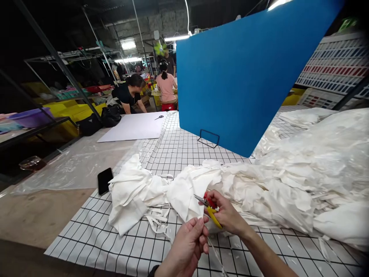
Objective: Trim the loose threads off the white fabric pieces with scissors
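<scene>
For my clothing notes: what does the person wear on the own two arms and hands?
Both hands are bare, without gloves or visible rings. The left hand has a dark band at the wrist, cut off by the picture's lower edge. The right hand and its forearm show no sleeve, watch or band.

blue board (245,77) upright w/ wire stand, black phone (104,180) at grid mat edge, scissors (158,117) on white sheet

Dim hall, bright tubes, warped edges
</scene>
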The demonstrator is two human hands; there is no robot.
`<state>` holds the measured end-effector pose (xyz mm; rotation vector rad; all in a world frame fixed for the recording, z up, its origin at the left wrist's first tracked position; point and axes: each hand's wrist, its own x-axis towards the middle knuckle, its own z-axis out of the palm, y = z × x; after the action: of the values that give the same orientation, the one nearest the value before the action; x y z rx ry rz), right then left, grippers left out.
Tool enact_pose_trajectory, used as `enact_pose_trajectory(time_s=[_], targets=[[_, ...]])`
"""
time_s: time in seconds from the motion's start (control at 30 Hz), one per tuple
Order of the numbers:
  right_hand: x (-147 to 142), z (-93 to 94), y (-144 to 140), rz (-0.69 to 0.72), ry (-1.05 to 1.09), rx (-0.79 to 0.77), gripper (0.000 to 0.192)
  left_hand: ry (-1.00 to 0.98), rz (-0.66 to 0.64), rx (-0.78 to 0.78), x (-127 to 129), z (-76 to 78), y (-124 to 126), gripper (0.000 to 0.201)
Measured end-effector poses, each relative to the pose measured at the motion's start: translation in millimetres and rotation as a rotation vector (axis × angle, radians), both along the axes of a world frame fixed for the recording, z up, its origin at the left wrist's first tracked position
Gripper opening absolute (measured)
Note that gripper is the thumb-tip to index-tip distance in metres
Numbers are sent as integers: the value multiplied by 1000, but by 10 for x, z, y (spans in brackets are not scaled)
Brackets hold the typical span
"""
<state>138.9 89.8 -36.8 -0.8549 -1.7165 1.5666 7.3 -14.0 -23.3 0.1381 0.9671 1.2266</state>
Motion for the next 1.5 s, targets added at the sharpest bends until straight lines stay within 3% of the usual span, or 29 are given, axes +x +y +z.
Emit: enact_pose_trajectory(time_s=[0.13,0.27,0.37,0.43,0.53,0.6,0.73,0.83,0.93,1.13,1.5], targets=[[-184,-12,61,-111,80,51,22,151,31,90,-133,-14,-31,42],[-248,-87,-51,-237,114,90,26,516,148,219,-245,7,13,37],[-303,-166,-182,-271,116,-1,32,761,215,304,-297,58,60,32],[-336,-209,-243,-250,147,-90,35,741,150,357,-315,62,91,31],[-305,-219,-257,-159,187,-218,40,513,2,409,-326,11,135,30],[-194,-172,-221,-170,162,-227,41,431,-32,434,-332,-28,159,29],[190,45,-152,-254,-105,-58,36,507,-32,471,-343,-38,189,27],[421,250,-185,-138,-458,97,37,653,-67,494,-347,-12,200,25],[470,404,-257,-65,-659,225,38,826,-132,551,-347,13,206,24],[347,509,-318,-70,-770,349,37,1011,-239,660,-341,76,193,23],[334,551,-364,-50,-778,391,39,999,-295,698,-318,81,179,22]])
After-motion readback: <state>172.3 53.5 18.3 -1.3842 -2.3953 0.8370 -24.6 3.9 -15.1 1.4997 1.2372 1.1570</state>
